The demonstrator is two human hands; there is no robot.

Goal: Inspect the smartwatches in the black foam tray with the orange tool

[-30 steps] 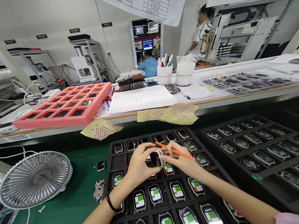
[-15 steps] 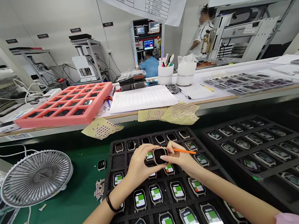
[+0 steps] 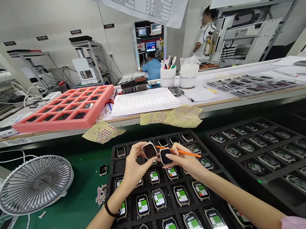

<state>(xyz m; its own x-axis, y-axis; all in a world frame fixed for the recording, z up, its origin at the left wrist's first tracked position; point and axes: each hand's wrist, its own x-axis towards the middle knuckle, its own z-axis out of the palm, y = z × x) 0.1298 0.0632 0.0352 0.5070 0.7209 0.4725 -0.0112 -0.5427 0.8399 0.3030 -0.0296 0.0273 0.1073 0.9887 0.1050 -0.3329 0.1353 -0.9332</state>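
Green work surface (image 3: 87,190) lies left of the grip, black foam compartment tray (image 3: 120,166) beneath it. Left hand (image 3: 135,166) pinches a dark-screened, pale-framed square watch (image 3: 149,150); right hand (image 3: 187,162) grips a second dark-faced square watch (image 3: 164,157) just beside it, plus a slim orange stick (image 3: 190,154). Change over half a second: two dark faces show instead of one; each hand apparently controls its own unit.
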